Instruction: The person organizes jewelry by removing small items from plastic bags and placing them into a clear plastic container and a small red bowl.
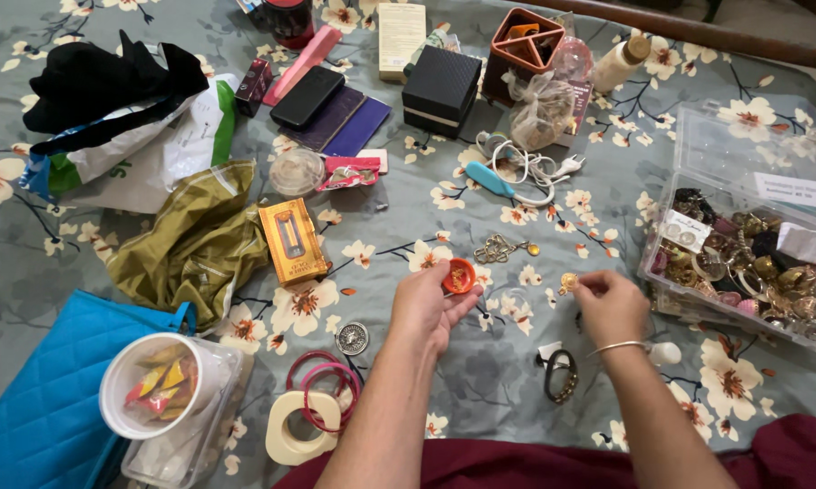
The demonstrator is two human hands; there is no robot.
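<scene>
My left hand pinches a small round orange cap or dish with a bit of gold inside. My right hand, with a thin silver bangle on the wrist, holds a small gold ornament at its fingertips. The two hands are a short way apart over a grey floral bedsheet. A gold filigree piece lies just beyond them.
A clear plastic box full of jewellery stands open at right. Pink bangles, a cream ring, a round silver pendant, a dark bracelet, an orange box, a black box, bags and a blue pouch are scattered around.
</scene>
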